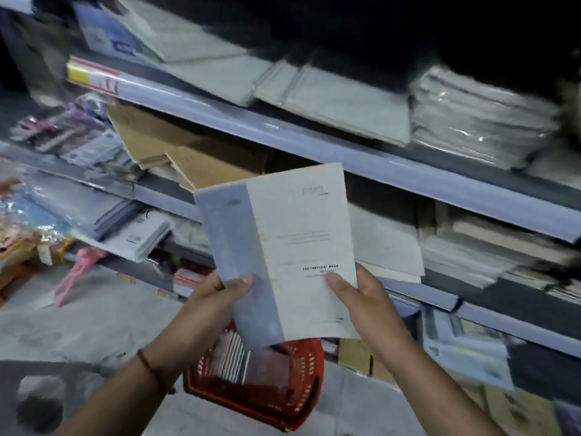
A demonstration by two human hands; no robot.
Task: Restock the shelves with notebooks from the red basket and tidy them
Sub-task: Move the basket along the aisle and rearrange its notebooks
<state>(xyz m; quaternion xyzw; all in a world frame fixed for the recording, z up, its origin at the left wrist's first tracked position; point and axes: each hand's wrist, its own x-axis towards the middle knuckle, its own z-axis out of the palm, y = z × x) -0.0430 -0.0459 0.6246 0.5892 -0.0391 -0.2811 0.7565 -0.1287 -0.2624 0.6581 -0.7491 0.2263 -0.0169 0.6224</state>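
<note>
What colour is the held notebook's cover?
White notebook with a grey-blue band along its left side; head view.

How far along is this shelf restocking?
Partway, it seems. Stacks of notebooks already lie on the shelves. Both the left hand and right hand hold one white and blue notebook in front of the shelves. The red basket below still holds more, and some piles look untidy.

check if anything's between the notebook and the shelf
Nothing visible blocks it. Both hands, left and right, hold the notebook up in open air before the shelf. The shelves themselves are already crowded with stacks.
</note>
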